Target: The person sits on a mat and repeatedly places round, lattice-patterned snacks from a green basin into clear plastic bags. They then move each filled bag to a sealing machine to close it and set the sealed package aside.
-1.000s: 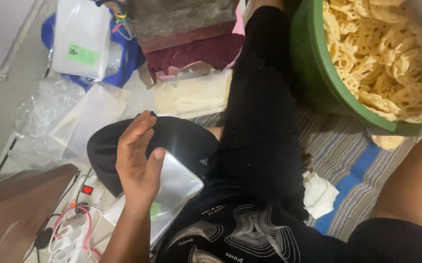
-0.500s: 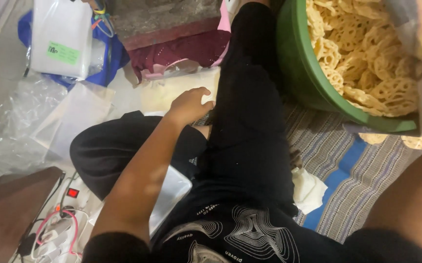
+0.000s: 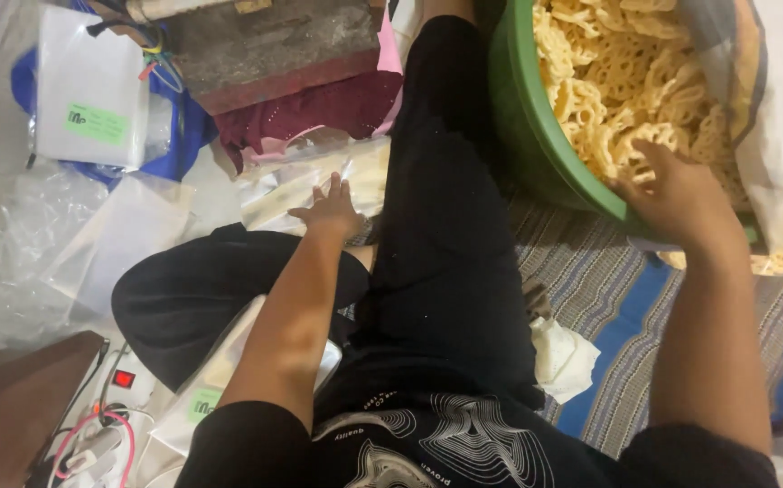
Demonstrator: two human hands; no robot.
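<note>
A large green tub (image 3: 536,145) stands at the person's right, against the outstretched leg, filled with pale yellow lattice-shaped crackers (image 3: 626,81). A striped blue and grey mat (image 3: 617,298) lies beneath it.

The right hand (image 3: 671,185) rests at the tub's near rim among the crackers, fingers curled down; whether it grips any cannot be told. The left hand (image 3: 330,208) lies flat, fingers spread and holding nothing, on a stack of clear plastic bags (image 3: 301,185) on the floor by the bent left knee.

Judgement: the step in hand appears to be bagging, with one hand at the bags and the other at the crackers. The next move would call for separating a single bag from the stack with the fingertips and handling the brittle crackers lightly.

Smaller items: a sealed packet with a green label (image 3: 91,95) and a power strip (image 3: 125,380).
</note>
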